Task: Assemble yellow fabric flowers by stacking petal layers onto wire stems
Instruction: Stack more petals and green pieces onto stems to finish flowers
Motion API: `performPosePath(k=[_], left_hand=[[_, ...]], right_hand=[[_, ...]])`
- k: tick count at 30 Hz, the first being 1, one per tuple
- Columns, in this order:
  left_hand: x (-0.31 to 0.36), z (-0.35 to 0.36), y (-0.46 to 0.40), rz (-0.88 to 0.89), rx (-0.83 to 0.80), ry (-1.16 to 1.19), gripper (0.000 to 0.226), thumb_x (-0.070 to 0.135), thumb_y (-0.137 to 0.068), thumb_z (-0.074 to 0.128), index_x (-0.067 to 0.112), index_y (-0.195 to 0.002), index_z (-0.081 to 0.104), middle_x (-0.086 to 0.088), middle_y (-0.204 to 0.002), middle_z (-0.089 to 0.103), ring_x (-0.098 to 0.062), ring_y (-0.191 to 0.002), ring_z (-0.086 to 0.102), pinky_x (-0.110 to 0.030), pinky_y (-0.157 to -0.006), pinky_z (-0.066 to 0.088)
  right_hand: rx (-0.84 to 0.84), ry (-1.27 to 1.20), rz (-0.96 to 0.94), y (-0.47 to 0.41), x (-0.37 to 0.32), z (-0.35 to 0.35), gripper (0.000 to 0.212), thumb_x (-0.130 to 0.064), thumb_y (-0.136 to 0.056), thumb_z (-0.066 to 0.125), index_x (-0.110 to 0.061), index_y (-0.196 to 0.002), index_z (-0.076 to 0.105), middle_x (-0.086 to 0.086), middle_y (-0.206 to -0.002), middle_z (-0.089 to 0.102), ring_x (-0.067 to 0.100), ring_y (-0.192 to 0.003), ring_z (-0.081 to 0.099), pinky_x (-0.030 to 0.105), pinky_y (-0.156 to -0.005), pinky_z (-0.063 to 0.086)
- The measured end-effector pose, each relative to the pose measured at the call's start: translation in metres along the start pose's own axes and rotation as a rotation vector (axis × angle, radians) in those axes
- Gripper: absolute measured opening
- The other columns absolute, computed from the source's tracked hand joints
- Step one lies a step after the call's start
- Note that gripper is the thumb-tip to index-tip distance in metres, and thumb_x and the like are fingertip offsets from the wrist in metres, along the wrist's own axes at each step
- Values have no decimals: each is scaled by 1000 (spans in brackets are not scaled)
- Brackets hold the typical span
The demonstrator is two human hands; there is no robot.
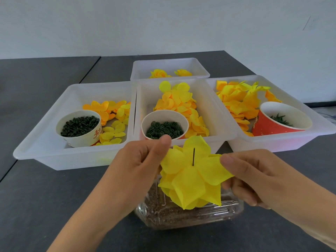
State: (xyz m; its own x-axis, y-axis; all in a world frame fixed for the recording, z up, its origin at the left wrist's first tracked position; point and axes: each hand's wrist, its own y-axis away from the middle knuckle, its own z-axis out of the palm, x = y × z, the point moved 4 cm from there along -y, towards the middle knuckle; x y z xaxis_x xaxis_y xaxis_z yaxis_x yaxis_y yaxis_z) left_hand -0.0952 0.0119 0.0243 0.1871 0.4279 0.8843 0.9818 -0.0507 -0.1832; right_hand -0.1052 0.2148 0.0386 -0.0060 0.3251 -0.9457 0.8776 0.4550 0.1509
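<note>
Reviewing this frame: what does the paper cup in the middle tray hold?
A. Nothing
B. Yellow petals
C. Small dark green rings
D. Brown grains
C: the paper cup in the middle tray is filled with small dark green rings; the yellow petals lie loose in the tray behind and beside the cup.

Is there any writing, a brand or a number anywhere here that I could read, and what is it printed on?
White paper cup in the left tray: red brush-style characters low on its side, partly hidden by the tray wall and too blurred to read.
Red paper cup in the right tray: pale specks and a mark at its left edge, not legible as text.
Nothing else in view carries readable words, numbers or signs.
</note>
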Motion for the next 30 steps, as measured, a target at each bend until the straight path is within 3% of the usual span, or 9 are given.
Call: performPosePath(k=[3, 8, 12, 17, 23, 30], left_hand=[[-4, -3, 2, -41, -10, 51, 72, 65, -96, 25, 5, -60, 40, 1, -51, 35, -10, -48, 30, -18, -49, 26], [-1, 0, 5, -1, -31, 12, 44, 45, -90, 40, 26, -51, 48, 11, -45, 37, -1, -39, 35, -7, -44, 30], [-10, 2, 6, 19, -10, -124, 48, 50, -88, 42, 12, -60, 53, 11, -47, 38, -3, -44, 35, -16, -47, 28], [-19, 8, 10, 12, 28, -245, 43, 60, -84, 37, 25, -60, 45, 12, -50, 39, -4, -50, 36, -18, -51, 27], [-26, 15, 12, -41, 10, -318, 48, 64, -82, 32, 24, -61, 47, 10, -56, 47, -9, -58, 45, -40, -60, 41], [-25, 14, 11, -60, -3, -295, 43, 65, -80, 32, 31, -55, 45, 13, -51, 43, -5, -52, 39, -24, -55, 30]], right_hand=[[4, 23, -11, 1, 1, 0, 57, -60, -87, 50, -11, -61, 64, 0, -37, 43, 3, -32, 32, 6, -38, 30], [-29, 2, 15, 2, 5, 3, 42, -43, -78, 53, -6, -59, 60, -2, -38, 42, 1, -33, 38, 5, -40, 31], [-8, 28, 39, 3, 12, 6, 39, -48, -74, 54, -16, -55, 61, -3, -37, 42, 3, -34, 32, 9, -40, 30], [9, 64, 65, 1, 25, 9, 40, -54, -71, 55, -19, -56, 62, -5, -41, 42, 5, -38, 33, 12, -43, 31], [70, 206, 13, -2, 35, 6, 43, -64, -71, 49, -25, -63, 64, -4, -48, 47, 4, -44, 40, 13, -48, 35], [53, 250, 0, -1, 32, 7, 41, -65, -71, 46, -28, -65, 63, -4, -50, 51, 3, -47, 43, 22, -53, 37]])
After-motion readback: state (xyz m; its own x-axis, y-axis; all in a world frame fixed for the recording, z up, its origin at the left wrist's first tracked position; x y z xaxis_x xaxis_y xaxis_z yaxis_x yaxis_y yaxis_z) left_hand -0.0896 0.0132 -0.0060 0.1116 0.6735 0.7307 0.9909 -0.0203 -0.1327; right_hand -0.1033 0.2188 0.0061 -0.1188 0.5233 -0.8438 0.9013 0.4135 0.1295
